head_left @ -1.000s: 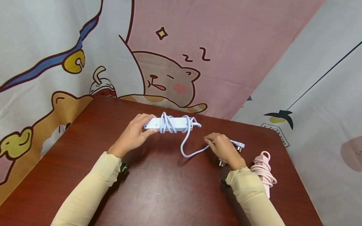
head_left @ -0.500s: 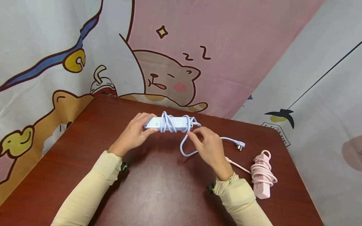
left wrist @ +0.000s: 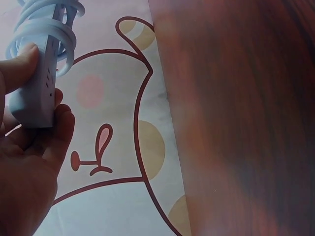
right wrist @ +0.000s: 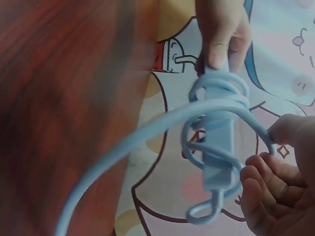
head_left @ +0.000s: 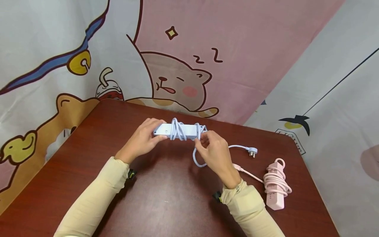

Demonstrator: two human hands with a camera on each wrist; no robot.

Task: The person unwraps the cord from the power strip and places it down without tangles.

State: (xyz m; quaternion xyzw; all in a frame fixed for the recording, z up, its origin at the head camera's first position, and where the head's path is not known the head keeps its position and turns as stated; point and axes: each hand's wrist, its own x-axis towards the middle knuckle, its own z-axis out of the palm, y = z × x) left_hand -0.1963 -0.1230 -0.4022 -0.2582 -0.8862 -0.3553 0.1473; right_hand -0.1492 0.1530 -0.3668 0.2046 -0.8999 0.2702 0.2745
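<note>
A light blue power strip [head_left: 189, 131] is held up over the far part of the table, its cord looped around it. My left hand [head_left: 143, 138] grips the strip's left end; in the left wrist view the thumb lies on one face and fingers on the other. At the strip's right end, my right hand [head_left: 217, 153] pinches the blue cord [right wrist: 123, 145] between thumb and fingers. In the right wrist view, a length of that cord crosses over the loops and runs down left. The cord's free end trails right to a blue plug [head_left: 252, 150] on the table.
To the right lies a pink power strip [head_left: 276, 200] wrapped in its own pink cord [head_left: 276, 181]. Its lead runs left to a pink end [head_left: 238, 167] partly behind my right hand. A printed curtain [head_left: 242, 49] hangs behind the dark red wooden table [head_left: 165, 204].
My right hand has moved left from along the cord near the plug to the strip's right end, uncovering the pink lead. My left hand stays on the strip.
</note>
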